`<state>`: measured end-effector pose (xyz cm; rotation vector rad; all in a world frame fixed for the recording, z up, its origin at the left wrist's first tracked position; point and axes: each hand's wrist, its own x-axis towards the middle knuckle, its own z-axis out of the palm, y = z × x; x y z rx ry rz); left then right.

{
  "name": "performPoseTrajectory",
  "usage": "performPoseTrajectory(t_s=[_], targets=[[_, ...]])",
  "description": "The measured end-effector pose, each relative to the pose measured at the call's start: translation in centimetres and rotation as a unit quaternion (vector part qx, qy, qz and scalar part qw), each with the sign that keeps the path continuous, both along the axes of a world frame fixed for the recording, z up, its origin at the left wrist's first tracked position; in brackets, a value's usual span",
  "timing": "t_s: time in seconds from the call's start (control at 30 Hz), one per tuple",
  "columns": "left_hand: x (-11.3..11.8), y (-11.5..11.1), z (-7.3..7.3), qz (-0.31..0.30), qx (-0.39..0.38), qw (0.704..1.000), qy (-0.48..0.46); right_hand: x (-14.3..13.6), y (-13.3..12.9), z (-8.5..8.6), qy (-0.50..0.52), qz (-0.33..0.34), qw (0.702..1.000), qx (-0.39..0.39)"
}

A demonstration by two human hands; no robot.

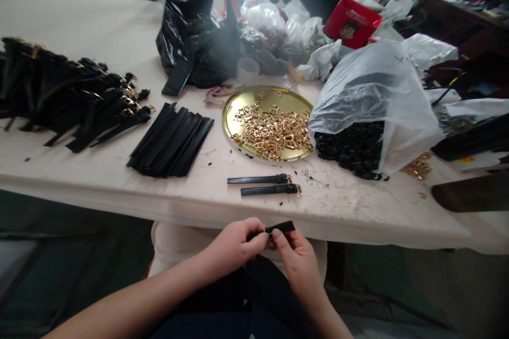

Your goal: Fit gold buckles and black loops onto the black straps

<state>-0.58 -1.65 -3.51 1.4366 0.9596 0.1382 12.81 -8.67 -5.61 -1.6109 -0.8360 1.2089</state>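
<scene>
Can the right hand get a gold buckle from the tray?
Probably: nothing tall stands between the right hand and the buckles, but it's busy holding a strap.

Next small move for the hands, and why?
Probably fold the black strap's loose end back with the right hand, left hand pinching near the gold hardware: that end juts past the right fingers, whereas the two buckled straps on the table end at buckles.

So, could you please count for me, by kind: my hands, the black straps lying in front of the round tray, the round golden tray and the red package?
Your hands: 2
Black straps: 2
Golden tray: 1
Red package: 1
Total: 6
</scene>
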Motion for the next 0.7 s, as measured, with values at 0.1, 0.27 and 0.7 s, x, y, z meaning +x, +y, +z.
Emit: performPoseTrajectory(t_s=[0.1,0.27,0.7], targets=[[0.4,-0.5,0.4,0.002,0.053,0.998,0.022,0.0,0.0,0.1,-0.132,0.0,0.991,0.035],[0.7,-0.8,0.4,0.026,0.046,0.999,0.009,-0.3,-0.2,-0.2,-0.307,-0.028,0.942,0.132],[2.0,1.6,0.5,-0.068,0.092,0.992,-0.045,2.5,-0.9,1.5,-0.343,0.105,0.908,0.215]])
